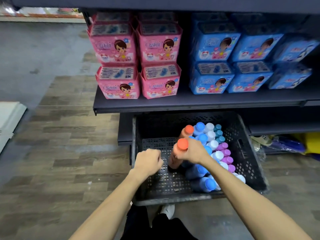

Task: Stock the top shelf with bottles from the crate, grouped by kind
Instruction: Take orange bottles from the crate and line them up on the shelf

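A black perforated crate [245,153] sits on the floor under the shelving. It holds upright bottles with orange, blue, white, teal and purple caps. My right hand [195,151] grips an orange-capped bottle [181,144] near its top, above the crate's middle. A second orange-capped bottle [187,129] stands just behind it. Blue-capped bottles [201,137] and purple-capped bottles [226,154] fill the crate's right side. My left hand [149,161] hovers over the crate's left part with fingers curled, holding nothing. The top shelf is out of view.
A dark shelf [190,103] above the crate carries pink packs [138,66] on the left and blue packs [242,66] on the right. Wood-pattern floor [69,135] spreads to the left. Yellow and blue items [294,142] lie under the shelf at right. My shoe [168,210] is by the crate's front.
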{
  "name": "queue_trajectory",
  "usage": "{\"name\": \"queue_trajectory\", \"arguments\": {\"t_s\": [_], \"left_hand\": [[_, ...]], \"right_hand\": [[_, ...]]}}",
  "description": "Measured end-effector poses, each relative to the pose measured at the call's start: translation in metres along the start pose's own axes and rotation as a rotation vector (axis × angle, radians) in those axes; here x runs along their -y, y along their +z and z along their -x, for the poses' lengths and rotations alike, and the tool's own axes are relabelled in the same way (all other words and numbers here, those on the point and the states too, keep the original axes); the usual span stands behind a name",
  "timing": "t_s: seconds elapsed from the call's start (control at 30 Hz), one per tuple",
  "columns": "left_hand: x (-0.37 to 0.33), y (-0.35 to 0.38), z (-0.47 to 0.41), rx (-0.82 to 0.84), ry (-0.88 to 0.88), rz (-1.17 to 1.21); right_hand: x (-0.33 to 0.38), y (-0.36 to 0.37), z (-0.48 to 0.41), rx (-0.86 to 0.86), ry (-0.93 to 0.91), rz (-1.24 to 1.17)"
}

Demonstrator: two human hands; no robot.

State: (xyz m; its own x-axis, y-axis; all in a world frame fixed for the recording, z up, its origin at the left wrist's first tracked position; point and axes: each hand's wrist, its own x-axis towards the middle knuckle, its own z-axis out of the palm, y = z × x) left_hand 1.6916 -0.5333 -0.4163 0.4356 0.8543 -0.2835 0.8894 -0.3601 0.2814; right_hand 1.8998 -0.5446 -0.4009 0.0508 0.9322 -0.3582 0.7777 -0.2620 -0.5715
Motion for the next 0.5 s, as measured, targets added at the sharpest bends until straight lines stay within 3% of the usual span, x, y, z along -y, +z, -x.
{"name": "queue_trajectory", "arguments": {"t_s": [0.2,0.5], "left_hand": [[0.001,-0.042,-0.014,-0.15,0.015,0.076],[-0.011,-0.153,-0.017,-0.425,0.088,0.114]], "right_hand": [[0.033,-0.067,-0.003,-0.058,-0.081,-0.4],[0.112,-0.171,0.016,-0.118,-0.444,-0.56]]}}
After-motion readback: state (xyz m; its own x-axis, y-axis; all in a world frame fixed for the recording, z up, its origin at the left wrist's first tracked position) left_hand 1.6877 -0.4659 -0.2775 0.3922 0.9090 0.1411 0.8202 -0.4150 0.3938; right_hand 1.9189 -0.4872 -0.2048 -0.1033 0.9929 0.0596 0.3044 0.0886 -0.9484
